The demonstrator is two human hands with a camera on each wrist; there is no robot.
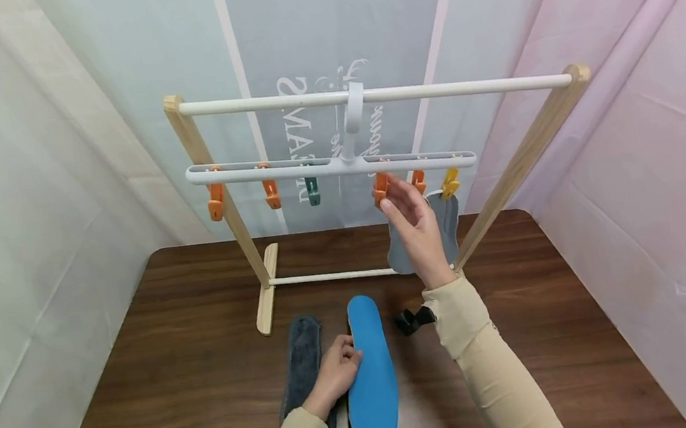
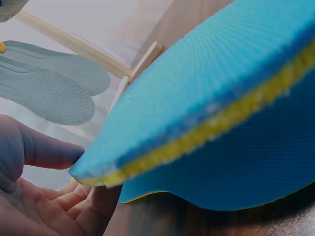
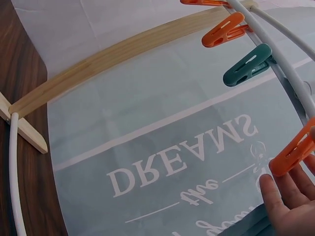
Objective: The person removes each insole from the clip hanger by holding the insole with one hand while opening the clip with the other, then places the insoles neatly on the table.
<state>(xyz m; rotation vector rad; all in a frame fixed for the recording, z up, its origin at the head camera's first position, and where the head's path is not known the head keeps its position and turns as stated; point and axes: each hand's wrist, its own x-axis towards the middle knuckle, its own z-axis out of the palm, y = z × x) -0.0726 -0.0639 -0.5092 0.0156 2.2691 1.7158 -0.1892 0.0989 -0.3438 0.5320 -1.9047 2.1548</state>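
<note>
My left hand (image 1: pixel 337 370) pinches the edge of a blue insole (image 1: pixel 372 373) between thumb and fingers, over the table. In the left wrist view the insole shows a yellow edge, and a second blue insole (image 2: pixel 221 167) lies under it. My right hand (image 1: pixel 420 237) grips an orange clothes clip (image 1: pixel 381 187) on the white hanger (image 1: pixel 287 171); whether the clip's mouth is spread is hard to see. Behind that hand, grey insoles (image 1: pixel 448 223) hang from the right end, by a yellow clip (image 1: pixel 450 183) and probably the neighbouring orange clip (image 1: pixel 418 181).
A wooden rack (image 1: pixel 521 158) with a white top bar (image 1: pixel 443 91) carries the hanger. Two orange clips (image 1: pixel 272 195) and a green clip (image 1: pixel 313 190) hang on its left half. A dark grey fuzzy insole (image 1: pixel 301 360) lies on the brown table (image 1: pixel 197 386) left of the blue ones.
</note>
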